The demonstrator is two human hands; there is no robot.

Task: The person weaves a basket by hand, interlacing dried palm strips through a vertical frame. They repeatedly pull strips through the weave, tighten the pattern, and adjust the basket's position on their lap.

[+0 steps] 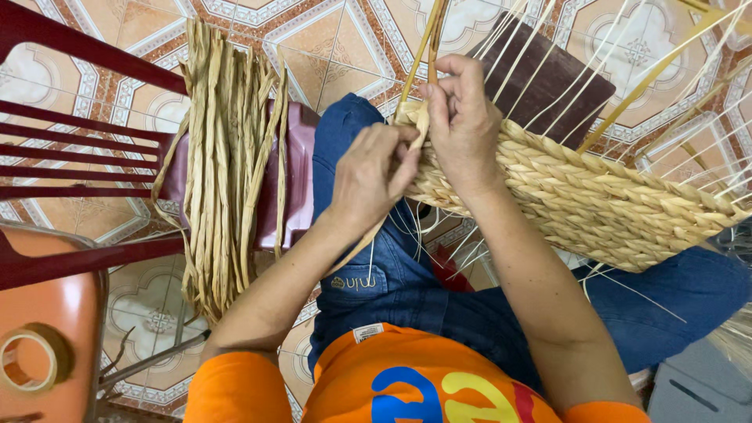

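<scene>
She is mid-weave: the left hand [368,176] pinches a flat straw strand [417,125] at the woven basket's [595,200] left end on her lap, the right hand [462,117] clamping the rim. Next, I judge, comes tucking it between the upright stakes [540,55].

Both hands pinch a dry, matt straw strand [419,117]; the left hand [368,176] is bare, the right hand [462,117] too. Just right of the grip, the woven panel [595,196] looks coarse, plaited fibre. Left of it, rough fibre bundle [227,157] drapes a glossy plastic chair [70,157]. Below, denim jeans [376,274].
</scene>
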